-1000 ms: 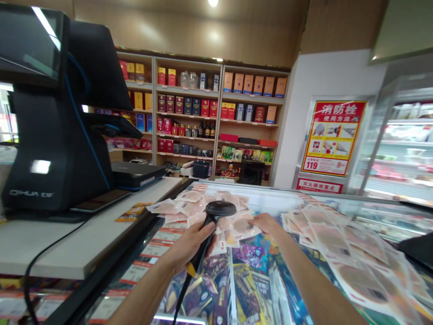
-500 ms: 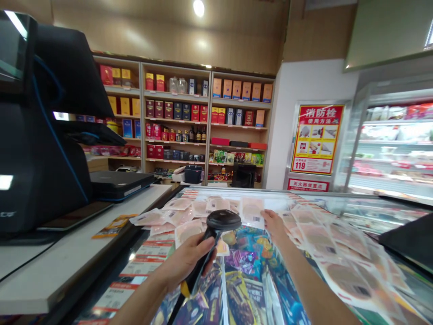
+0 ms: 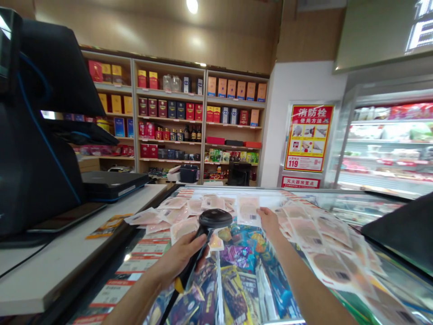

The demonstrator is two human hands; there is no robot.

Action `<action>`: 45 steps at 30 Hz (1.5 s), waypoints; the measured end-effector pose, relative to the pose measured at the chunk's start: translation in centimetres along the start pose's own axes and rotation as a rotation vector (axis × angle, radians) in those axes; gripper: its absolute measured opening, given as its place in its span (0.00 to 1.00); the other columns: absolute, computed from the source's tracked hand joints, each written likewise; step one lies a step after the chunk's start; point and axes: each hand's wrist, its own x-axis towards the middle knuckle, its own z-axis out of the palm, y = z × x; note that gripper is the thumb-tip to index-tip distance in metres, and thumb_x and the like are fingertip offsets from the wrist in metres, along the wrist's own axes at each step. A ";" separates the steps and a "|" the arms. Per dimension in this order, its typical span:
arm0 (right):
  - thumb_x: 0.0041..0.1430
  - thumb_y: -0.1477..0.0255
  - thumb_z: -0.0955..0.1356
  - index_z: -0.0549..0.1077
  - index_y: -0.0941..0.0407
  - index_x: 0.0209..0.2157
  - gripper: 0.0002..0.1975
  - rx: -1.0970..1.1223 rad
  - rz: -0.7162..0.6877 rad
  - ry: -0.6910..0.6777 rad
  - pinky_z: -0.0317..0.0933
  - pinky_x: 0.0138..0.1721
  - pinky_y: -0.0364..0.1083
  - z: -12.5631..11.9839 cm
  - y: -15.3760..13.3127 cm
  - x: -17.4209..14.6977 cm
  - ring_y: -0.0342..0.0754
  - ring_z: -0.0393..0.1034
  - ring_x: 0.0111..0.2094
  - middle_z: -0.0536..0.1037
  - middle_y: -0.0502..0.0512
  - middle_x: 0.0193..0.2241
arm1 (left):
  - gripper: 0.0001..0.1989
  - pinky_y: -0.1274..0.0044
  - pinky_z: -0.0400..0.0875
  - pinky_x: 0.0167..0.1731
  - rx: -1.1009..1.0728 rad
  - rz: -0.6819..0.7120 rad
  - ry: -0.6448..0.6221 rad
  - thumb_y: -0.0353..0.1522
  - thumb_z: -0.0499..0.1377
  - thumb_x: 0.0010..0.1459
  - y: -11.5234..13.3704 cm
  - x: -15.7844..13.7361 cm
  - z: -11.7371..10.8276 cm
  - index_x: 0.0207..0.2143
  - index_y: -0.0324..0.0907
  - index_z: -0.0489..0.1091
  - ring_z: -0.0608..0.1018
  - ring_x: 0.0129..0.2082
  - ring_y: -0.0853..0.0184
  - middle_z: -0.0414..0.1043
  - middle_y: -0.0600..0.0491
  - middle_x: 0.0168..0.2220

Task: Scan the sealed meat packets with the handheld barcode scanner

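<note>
My left hand (image 3: 185, 256) is wrapped around the handle of a black barcode scanner (image 3: 215, 217), its head pointing away from me over the freezer's glass top. My right hand (image 3: 269, 221) pinches the right edge of a flat clear packet (image 3: 248, 210) that has a pale round piece inside and a small barcode at its lower corner. The packet is raised, its face toward me, just right of the scanner head. More such packets lie in a loose heap (image 3: 176, 212) on the left and in a larger spread (image 3: 333, 253) on the right.
Under the glass lie colourful wrapped ice creams (image 3: 241, 275). A white counter (image 3: 67, 266) on the left carries a black checkout terminal (image 3: 37, 135) and an orange wrapper (image 3: 108, 226). A dark slanted object (image 3: 402, 234) stands at right. Shelves of boxes (image 3: 171, 108) line the back wall.
The whole view has shifted slightly, so things sit a little further left. Both hands keep their holds on the scanner and the packet, which stay side by side.
</note>
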 end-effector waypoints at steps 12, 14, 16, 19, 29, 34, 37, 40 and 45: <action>0.46 0.68 0.56 0.70 0.57 0.28 0.15 -0.890 0.027 0.017 0.55 0.32 0.48 -8.7 -0.2 -0.3 0.52 0.64 0.35 0.72 0.59 0.30 | 0.15 0.83 0.57 0.15 0.038 -0.037 -0.047 0.43 0.52 0.45 -0.1 0.4 0.2 0.22 0.40 0.59 0.63 0.14 0.77 0.62 0.58 0.19; 0.45 0.67 0.57 0.70 0.57 0.29 0.14 -0.980 0.037 0.052 0.54 0.33 0.51 -9.0 -0.1 -0.9 0.54 0.63 0.37 0.71 0.59 0.32 | 0.15 0.83 0.56 0.14 0.037 -0.028 -0.004 0.43 0.52 0.45 0.0 0.3 0.3 0.22 0.39 0.59 0.63 0.14 0.78 0.61 0.59 0.18; 0.44 0.66 0.59 0.70 0.57 0.29 0.14 -1.023 0.036 0.085 0.53 0.34 0.52 -9.1 0.1 -1.4 0.56 0.62 0.38 0.70 0.59 0.32 | 0.14 0.83 0.56 0.14 0.032 -0.019 0.022 0.42 0.52 0.46 0.1 0.0 0.2 0.22 0.39 0.59 0.62 0.14 0.78 0.60 0.60 0.17; 0.43 0.66 0.60 0.69 0.57 0.32 0.14 -1.025 0.019 0.125 0.52 0.35 0.53 -9.0 0.4 -1.9 0.56 0.60 0.39 0.68 0.60 0.34 | 0.14 0.83 0.56 0.15 0.041 -0.018 0.017 0.43 0.52 0.46 0.0 -0.4 -0.4 0.23 0.39 0.59 0.62 0.13 0.78 0.60 0.60 0.17; 0.48 0.65 0.57 0.69 0.54 0.31 0.14 -0.773 -0.187 -0.157 0.54 0.36 0.46 -1.9 -4.7 -5.1 0.49 0.63 0.37 0.72 0.55 0.32 | 0.16 0.83 0.55 0.15 0.083 0.010 0.098 0.44 0.50 0.46 -0.6 -1.8 -3.0 0.21 0.39 0.60 0.63 0.14 0.77 0.60 0.59 0.15; 0.48 0.62 0.56 0.70 0.55 0.29 0.17 -0.644 -0.242 -0.296 0.55 0.34 0.43 3.3 -6.5 -6.3 0.47 0.65 0.35 0.73 0.54 0.31 | 0.16 0.82 0.57 0.15 -0.011 0.010 0.144 0.44 0.51 0.45 -0.5 -2.0 -3.4 0.22 0.40 0.59 0.63 0.14 0.76 0.61 0.59 0.17; 0.50 0.62 0.55 0.70 0.57 0.31 0.18 -0.595 -0.194 -0.306 0.55 0.35 0.42 4.8 -6.7 -5.3 0.46 0.66 0.35 0.74 0.56 0.31 | 0.16 0.83 0.57 0.14 -0.031 -0.006 0.220 0.44 0.52 0.44 -0.5 -1.9 -3.6 0.21 0.39 0.58 0.63 0.14 0.77 0.60 0.59 0.17; 0.50 0.63 0.55 0.70 0.58 0.32 0.18 -0.571 -0.168 -0.317 0.55 0.36 0.41 5.8 -7.0 -3.8 0.47 0.65 0.37 0.73 0.57 0.33 | 0.16 0.83 0.57 0.14 -0.023 0.008 0.283 0.44 0.52 0.45 -0.3 -1.2 -3.9 0.21 0.38 0.59 0.63 0.14 0.77 0.61 0.58 0.17; 0.49 0.64 0.57 0.67 0.58 0.38 0.18 -0.546 -0.130 -0.305 0.54 0.37 0.42 8.1 -7.4 -1.7 0.47 0.64 0.39 0.72 0.57 0.35 | 0.16 0.83 0.57 0.13 -0.027 0.015 0.284 0.44 0.53 0.43 0.5 1.7 -4.7 0.23 0.39 0.60 0.64 0.13 0.76 0.63 0.58 0.17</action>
